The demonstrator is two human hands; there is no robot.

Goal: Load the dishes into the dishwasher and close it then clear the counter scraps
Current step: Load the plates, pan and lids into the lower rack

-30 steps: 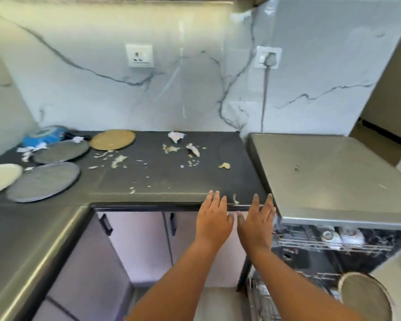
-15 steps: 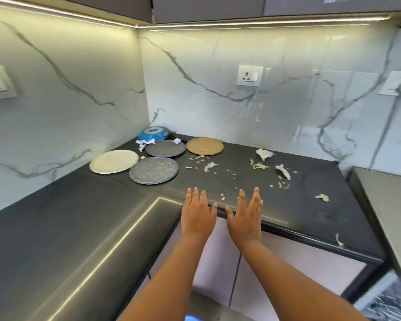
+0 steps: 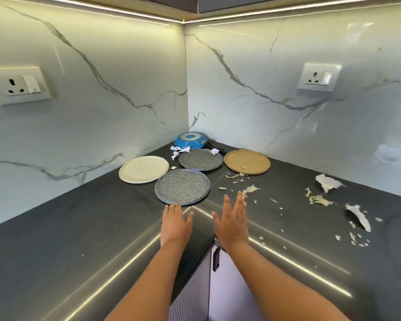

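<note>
Head view: both hands reach over the dark counter, empty. Left hand has straight fingers at the near rim of a speckled grey plate; right hand is spread flat. Behind lie a cream plate, second grey plate, tan plate and blue pan. Scraps litter the counter to the right.

Domestic kitchen: dark corner countertop under the hands, marble-veined backsplash beyond, wall sockets, cabinet doors below.
</note>
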